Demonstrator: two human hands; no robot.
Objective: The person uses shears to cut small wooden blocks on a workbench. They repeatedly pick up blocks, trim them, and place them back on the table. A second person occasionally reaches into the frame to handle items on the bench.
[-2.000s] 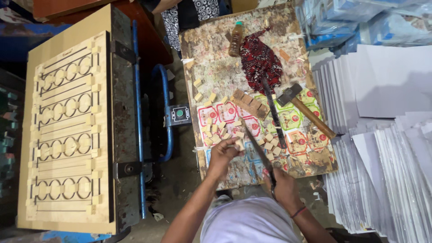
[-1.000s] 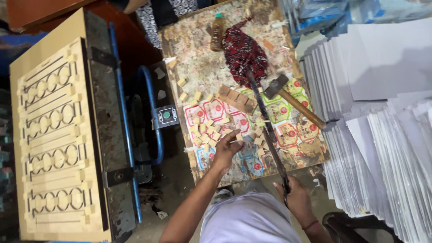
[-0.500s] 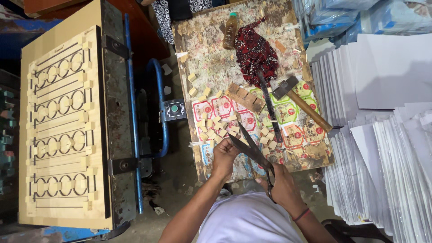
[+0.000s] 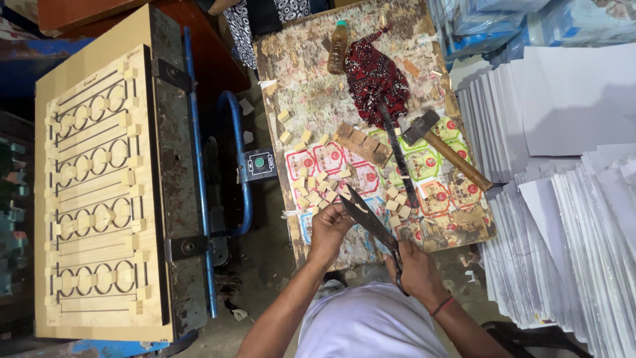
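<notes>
My right hand grips the handles of large dark scissors, whose blades point up and left and stand parted. My left hand holds a small tan foam piece between the blade tips. Several small tan foam cubes lie scattered on the worn board in front of me, over printed red-and-green labels.
A hammer, a long dark blade, a strip of tan blocks, a red patterned cloth and a bottle lie on the board. A wooden die board sits left. White paper stacks fill the right.
My right hand drew back toward my body with the scissors, then came forward again. The blades now meet the piece in my left hand, which stayed near the board's front edge.
</notes>
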